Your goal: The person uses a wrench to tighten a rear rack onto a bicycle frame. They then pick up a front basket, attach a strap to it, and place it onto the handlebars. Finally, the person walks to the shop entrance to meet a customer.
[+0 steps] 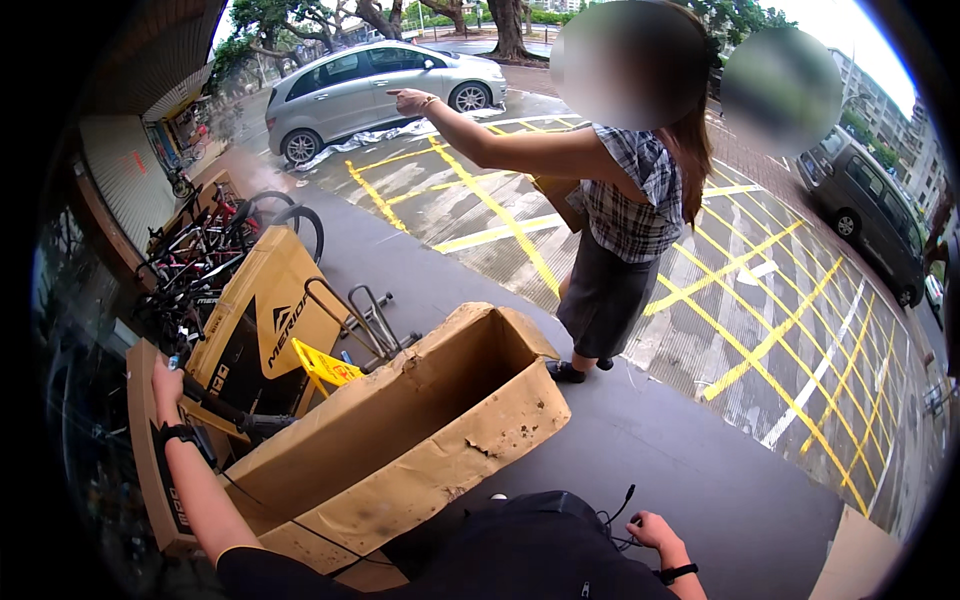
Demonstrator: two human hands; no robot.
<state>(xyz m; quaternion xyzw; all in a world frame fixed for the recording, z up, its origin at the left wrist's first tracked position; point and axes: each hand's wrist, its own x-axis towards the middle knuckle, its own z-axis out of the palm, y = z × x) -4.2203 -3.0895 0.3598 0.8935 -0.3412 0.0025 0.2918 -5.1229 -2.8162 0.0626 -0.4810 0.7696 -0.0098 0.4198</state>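
My left hand [167,384] reaches out to the far left, closed, beside the top edge of a narrow brown cardboard box [146,440]. A small blue-and-white end pokes out above its fingers; what it belongs to I cannot make out. My right hand [655,530] is low at the right of my body, fingers curled around a thin black cable [612,520]. The cable loops beside that hand, and its plug end sticks up. Between my arms stands a long, worn, open cardboard box [480,440], its rim torn and its inside dark.
A black tube with a thick grip [265,425] lies near my left forearm. Beyond are a large printed carton [255,330], a yellow sign [325,365], a metal rack [360,320] and several bicycles [225,235]. A pointing person [630,210] stands ahead. Cars, including a silver one [385,90], are parked beyond.
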